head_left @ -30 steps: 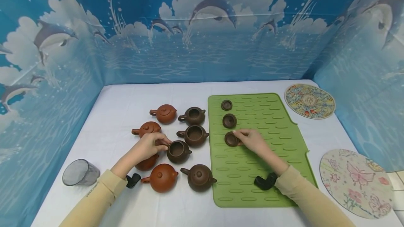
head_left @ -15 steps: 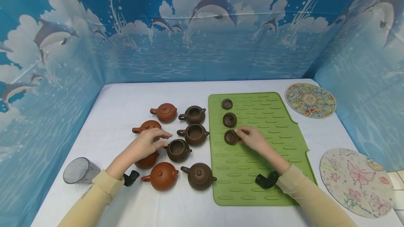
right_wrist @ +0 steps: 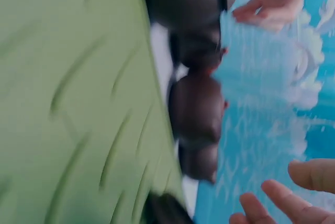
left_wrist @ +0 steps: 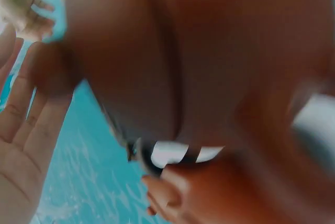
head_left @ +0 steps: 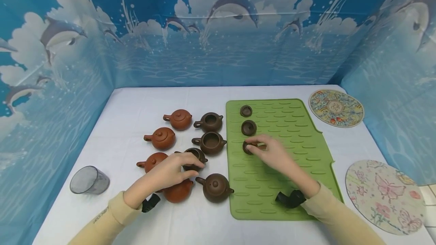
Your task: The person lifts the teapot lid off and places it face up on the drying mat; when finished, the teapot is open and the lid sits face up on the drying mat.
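In the head view my left hand (head_left: 175,170) hovers over a lidless dark brown teapot (head_left: 201,155), fingers stretched toward a lidded dark teapot (head_left: 216,187). Its palm (left_wrist: 21,166) looks bare in the left wrist view, beside a large blurred reddish-brown teapot (left_wrist: 209,56). On the green mat (head_left: 272,196), my right hand (head_left: 272,154) is over a small dark teapot lid (head_left: 245,147), partly covered by the fingers. Spread fingers and thumb with nothing between them show for the right hand (right_wrist: 298,198) in the right wrist view.
Two more lids (head_left: 249,127) lie in line farther up the mat. Two lidless dark teapots (head_left: 211,143) stand left of it, beside several lidded reddish teapots (head_left: 160,138). A grey glass (head_left: 89,180) is at far left; round patterned mats (head_left: 336,108) lie at right.
My left hand has let go of the third lidless teapot and moved right and nearer, toward the lidded dark one. The right hand's fingers have spread and lifted off the lid.
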Demonstrator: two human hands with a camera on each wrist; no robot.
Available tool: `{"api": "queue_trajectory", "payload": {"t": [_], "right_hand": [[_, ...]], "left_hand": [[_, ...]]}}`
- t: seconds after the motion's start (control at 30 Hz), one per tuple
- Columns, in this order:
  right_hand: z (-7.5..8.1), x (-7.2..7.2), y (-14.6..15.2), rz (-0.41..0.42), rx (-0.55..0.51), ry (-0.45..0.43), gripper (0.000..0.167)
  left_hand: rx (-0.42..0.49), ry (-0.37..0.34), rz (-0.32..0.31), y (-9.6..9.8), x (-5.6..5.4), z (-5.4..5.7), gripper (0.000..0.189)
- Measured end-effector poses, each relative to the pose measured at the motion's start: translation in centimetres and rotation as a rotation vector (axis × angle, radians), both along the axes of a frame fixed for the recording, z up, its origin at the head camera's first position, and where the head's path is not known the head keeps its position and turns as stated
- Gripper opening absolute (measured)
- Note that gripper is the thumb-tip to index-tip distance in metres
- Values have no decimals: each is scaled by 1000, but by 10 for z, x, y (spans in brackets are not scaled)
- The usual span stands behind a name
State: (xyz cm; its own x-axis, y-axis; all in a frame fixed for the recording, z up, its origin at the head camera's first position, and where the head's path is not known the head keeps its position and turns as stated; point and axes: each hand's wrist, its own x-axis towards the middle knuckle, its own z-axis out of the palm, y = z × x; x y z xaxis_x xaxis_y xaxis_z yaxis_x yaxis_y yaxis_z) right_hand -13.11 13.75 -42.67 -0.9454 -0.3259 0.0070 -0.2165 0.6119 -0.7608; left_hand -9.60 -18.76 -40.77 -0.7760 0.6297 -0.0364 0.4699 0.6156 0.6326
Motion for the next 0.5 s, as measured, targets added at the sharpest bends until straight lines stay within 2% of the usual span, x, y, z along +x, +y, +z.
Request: {"api": "queue_trajectory", "payload": {"t": [0.2,0.33,0.5], "right_hand": [[2,22,-22,176,-56,32,28],[-1,34,-35,277,-106,18,25],[-6,44,-48,375,-139,-22,24]], "left_hand": [[-9,-16,-41,7,7,-15,25],[-34,-13,-35,11,10,-22,27],[-67,-9,-18,15,11,-26,27]]}}
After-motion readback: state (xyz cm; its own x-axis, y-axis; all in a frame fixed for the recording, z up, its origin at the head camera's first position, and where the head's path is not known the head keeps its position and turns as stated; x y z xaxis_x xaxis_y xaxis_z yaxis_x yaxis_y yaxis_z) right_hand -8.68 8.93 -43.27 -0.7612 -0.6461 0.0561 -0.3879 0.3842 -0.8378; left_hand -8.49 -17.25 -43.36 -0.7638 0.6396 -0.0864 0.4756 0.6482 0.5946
